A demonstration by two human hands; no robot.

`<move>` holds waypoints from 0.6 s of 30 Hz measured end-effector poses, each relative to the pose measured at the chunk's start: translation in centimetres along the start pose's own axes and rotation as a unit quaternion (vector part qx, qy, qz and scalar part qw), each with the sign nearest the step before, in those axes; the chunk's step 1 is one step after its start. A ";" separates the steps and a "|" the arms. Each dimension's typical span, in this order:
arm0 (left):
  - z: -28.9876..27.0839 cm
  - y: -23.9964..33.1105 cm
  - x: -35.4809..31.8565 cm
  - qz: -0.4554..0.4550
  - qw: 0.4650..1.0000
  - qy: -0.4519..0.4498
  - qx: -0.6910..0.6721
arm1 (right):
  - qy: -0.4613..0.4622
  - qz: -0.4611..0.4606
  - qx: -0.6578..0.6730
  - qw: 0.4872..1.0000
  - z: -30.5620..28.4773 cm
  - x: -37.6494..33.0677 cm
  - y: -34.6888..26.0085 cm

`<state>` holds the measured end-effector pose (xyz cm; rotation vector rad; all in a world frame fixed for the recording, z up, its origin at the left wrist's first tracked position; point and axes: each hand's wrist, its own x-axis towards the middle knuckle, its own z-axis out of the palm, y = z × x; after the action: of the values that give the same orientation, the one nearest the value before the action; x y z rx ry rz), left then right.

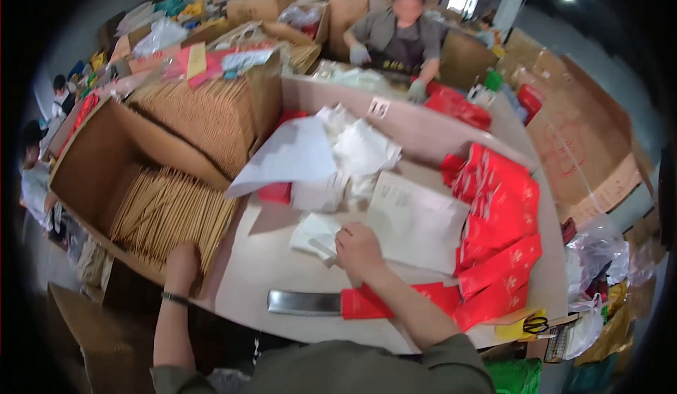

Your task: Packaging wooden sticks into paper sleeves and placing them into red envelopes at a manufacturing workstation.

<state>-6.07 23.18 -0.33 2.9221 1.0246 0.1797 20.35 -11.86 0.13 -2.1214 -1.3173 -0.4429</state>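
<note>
My left hand (183, 266) reaches over the near edge of a cardboard box and touches thin tan sticks (173, 211) piled in it; its fingers are mostly hidden. My right hand (358, 247) is closed, fingertips pinched at the edge of a small white paper slip (314, 235) on the table. Below that hand lies a shiny curved metal trough (303, 302), its right end inside a flat red paper sleeve (367, 302). My right forearm crosses over the sleeve. More red sleeves (497, 197) lie fanned in an overlapping pile to the right.
A white flat packet (412, 221) and heaped white papers (363, 147) lie mid-table. The cardboard box (95, 161) stands left, packed brown bundles (201, 115) behind it. Black-handled scissors (534, 323) rest at the right corner. A gloved co-worker (402, 31) stands beyond the table's raised edge.
</note>
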 end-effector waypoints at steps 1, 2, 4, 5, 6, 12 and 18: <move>-0.9 1.0 0.8 0.022 1.000 -0.018 -0.010 | -0.016 0.014 0.014 1.000 -0.8 -1.0 -1.0; -2.1 1.8 1.1 0.037 0.998 -0.041 -0.016 | -0.063 0.004 0.060 0.996 -2.4 -2.0 -2.9; -2.4 1.3 1.5 0.035 0.998 -0.043 0.010 | -0.159 -0.036 0.090 0.983 -3.1 -5.3 -5.0; -2.0 0.9 1.9 0.032 0.999 -0.027 0.025 | -0.169 -0.032 0.109 0.979 -2.8 -6.4 -5.3; -1.7 0.5 2.4 0.024 0.998 -0.039 0.036 | -0.164 -0.059 0.071 0.982 -2.5 -7.0 -5.3; -2.6 -0.2 -2.3 -0.084 0.951 0.146 -0.258 | -0.116 0.086 0.099 0.985 -6.5 -8.4 -4.8; -3.3 9.8 -8.4 0.072 0.842 -0.195 -0.498 | -0.208 -0.009 0.117 0.971 -6.9 -10.7 -3.3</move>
<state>-6.97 10.28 2.90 1.9392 0.4196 0.0740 12.80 -22.59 0.48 -2.0687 -1.5305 0.1598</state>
